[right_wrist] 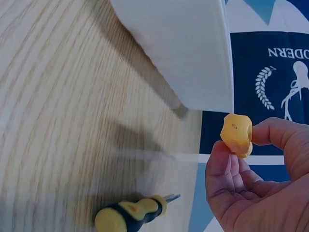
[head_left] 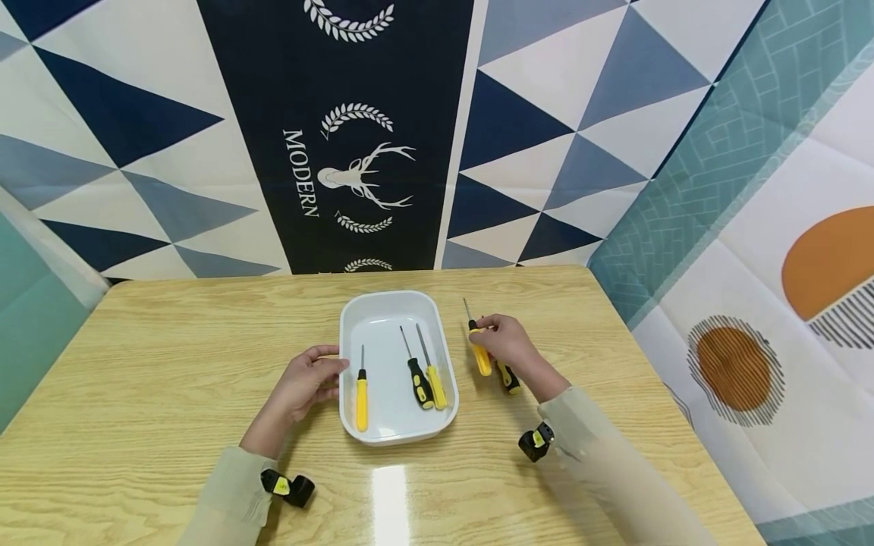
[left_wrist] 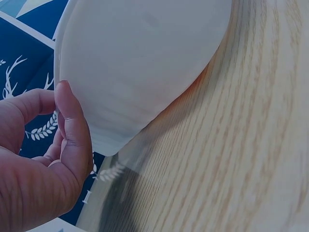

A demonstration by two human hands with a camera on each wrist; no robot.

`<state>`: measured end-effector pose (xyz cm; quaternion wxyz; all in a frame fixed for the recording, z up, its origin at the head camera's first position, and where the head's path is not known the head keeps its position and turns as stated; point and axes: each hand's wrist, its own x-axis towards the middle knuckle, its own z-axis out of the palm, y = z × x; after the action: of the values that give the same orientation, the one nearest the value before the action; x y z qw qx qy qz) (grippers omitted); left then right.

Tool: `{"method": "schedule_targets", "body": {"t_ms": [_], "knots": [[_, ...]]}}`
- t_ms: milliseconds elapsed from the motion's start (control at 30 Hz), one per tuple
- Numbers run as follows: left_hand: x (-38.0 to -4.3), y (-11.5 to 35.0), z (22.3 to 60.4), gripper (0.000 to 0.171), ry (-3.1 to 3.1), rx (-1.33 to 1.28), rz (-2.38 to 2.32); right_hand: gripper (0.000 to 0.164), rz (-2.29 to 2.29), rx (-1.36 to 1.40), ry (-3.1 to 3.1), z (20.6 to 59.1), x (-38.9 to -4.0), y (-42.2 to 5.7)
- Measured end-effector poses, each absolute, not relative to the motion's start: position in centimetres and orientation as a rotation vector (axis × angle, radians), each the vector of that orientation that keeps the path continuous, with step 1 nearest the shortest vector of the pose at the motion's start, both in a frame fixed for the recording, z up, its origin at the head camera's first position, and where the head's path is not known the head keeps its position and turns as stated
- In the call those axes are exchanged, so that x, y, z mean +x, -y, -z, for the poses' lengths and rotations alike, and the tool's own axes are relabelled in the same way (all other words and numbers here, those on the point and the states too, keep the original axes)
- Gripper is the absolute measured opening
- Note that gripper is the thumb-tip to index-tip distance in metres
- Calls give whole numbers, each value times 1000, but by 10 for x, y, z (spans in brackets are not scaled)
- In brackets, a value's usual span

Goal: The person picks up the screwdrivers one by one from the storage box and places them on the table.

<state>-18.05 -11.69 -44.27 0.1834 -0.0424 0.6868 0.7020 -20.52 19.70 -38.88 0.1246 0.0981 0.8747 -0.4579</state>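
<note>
A white tray [head_left: 385, 425] stands on the table, and my left hand [head_left: 310, 383] grips its left side, thumb at the rim and fingers along the outer wall. Inside lie a yellow-handled screwdriver [head_left: 362, 406] on the left and, on the right, a black-and-yellow screwdriver [head_left: 419, 383] beside another yellow one [head_left: 435, 387]. To the right of the tray, my right hand [head_left: 507, 339] pinches a yellow screwdriver [right_wrist: 236, 133] by its handle, shaft pointing away. Below that hand, a black-and-yellow screwdriver [right_wrist: 128, 215] lies on the table, partly hidden in the head view.
The wooden table [head_left: 171, 364] reaches back to a patterned cloth wall [head_left: 369, 152]. Another printed cloth [head_left: 744, 364] hangs along the right side. Small black devices sit on both wrists.
</note>
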Motion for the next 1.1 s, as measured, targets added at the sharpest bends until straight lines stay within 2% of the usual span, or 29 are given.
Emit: {"method": "schedule_targets", "body": {"t_ms": [1100], "knots": [[-181, 117, 445, 46, -1953, -122, -1983, 41, 1326, 341, -2574, 394, -200, -237]]}}
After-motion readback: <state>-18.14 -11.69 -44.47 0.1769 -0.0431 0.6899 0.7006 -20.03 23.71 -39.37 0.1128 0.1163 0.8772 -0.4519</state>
